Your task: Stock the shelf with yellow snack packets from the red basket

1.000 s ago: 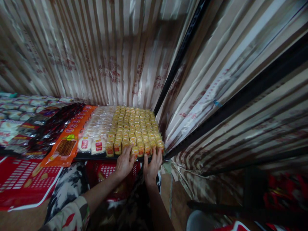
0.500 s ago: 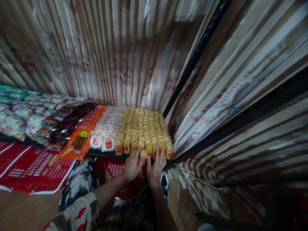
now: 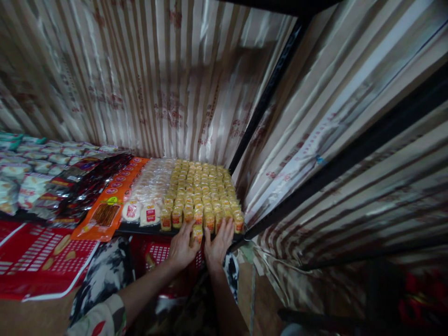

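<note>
Rows of small yellow snack packs [image 3: 201, 189] with red labels fill the right end of a dark shelf [image 3: 140, 229]. My left hand [image 3: 182, 245] and my right hand [image 3: 219, 242] meet at the shelf's front edge. Between their fingertips sits one yellow pack [image 3: 197, 233], slightly forward of the front row. Both hands touch it; the fingers are held flat against the front packs.
Clear packs of white round cakes [image 3: 149, 191] lie left of the yellow ones, then orange packets [image 3: 107, 210], dark packets [image 3: 80, 184] and pale bags [image 3: 24, 168]. Striped paper [image 3: 157, 84] lines the back and right side. A red basket [image 3: 157, 252] sits below the shelf.
The view has shifted a little. Both hands have drawn closer together at the front row, and one yellow pack now sits between them at the shelf's edge.
</note>
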Available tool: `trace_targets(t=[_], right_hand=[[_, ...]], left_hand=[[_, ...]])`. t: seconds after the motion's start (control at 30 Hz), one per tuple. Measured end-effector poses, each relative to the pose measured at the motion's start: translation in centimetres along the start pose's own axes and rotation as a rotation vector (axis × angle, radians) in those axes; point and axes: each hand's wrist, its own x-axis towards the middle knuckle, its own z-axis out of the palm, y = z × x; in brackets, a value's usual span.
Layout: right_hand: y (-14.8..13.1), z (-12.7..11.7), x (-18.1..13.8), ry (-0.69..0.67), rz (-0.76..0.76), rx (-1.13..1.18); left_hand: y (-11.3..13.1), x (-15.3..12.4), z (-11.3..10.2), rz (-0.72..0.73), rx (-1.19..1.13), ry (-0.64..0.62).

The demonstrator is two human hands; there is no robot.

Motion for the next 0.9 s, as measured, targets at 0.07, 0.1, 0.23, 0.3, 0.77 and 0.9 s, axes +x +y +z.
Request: trace_targets(t=[0.07, 0.1, 0.23, 0.3, 0.77, 0.9], right_hand=[[0.0, -0.2, 0.4, 0.002, 0.034, -0.043], [0.0, -0.3, 0.7, 0.008, 0.052, -0.057], [0.7, -0.3, 1.7, 0.039, 0.096, -0.081], [1.1, -0.2, 2.1, 0.043, 0.105, -0.095], [1.8, 1.7, 2.3, 0.058, 0.083, -0.17], [1.8, 1.9, 2.2, 0.063, 0.096, -0.154]], left_hand=[[-0.5, -0.7, -0.1, 0.022, 0.017, -0.027], [-0.7, -1.0, -0.1, 0.037, 0.03, -0.031], [-1.0, -1.0, 0.4, 0.167, 0.1, -0.026], [-0.7, -0.5, 0.8, 0.234, 0.126, -0.035], [-1.2, -1.0, 3.2, 0.382, 0.26, -0.104], [-2.9, -2.8, 3.4, 0.374, 0.393, -0.215]])
